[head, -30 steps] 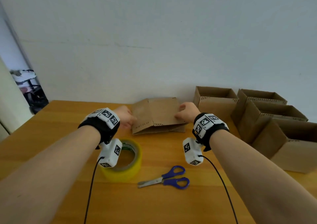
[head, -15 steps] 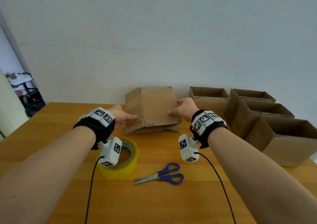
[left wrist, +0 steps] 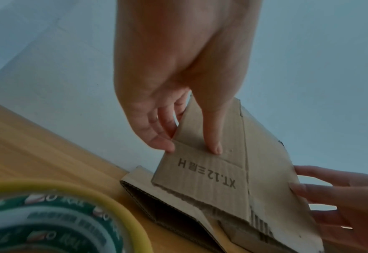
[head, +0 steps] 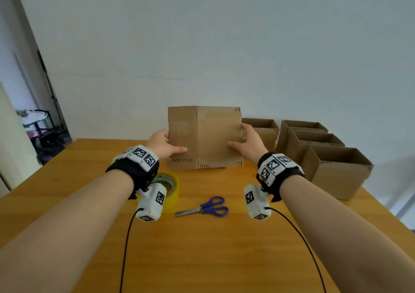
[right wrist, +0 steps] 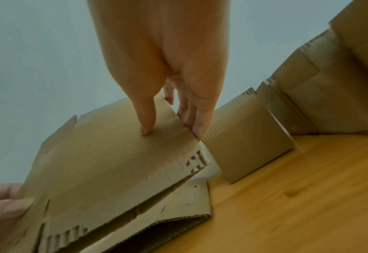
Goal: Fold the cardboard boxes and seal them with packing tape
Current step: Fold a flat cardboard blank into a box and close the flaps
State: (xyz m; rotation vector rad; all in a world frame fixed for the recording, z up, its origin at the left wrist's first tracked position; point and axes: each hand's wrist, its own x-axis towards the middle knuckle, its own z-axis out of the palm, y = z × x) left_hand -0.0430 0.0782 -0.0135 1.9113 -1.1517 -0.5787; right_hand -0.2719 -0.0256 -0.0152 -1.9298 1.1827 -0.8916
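Note:
A flattened brown cardboard box (head: 205, 138), printed "XT.12", stands upright above the table's far middle, held between both hands. My left hand (head: 165, 145) pinches its left edge, thumb on the near face and fingers behind (left wrist: 191, 147). On the opposite edge my right hand (head: 247, 142) pinches the same way (right wrist: 170, 130). Under the raised box another flat cardboard piece (left wrist: 157, 205) lies on the table, also visible in the right wrist view (right wrist: 178, 210). A yellow roll of packing tape (head: 173, 185) sits below my left wrist.
Blue-handled scissors (head: 206, 208) lie on the wooden table (head: 202, 248) between my wrists. Several open-topped cardboard boxes (head: 336, 171) stand in a cluster at the right, the nearest one (head: 262, 129) just behind my right hand. A wall rises behind the table.
The flattened box has come up off the table pile and tipped upright facing me. Both hands rose with it, keeping their hold on its side edges.

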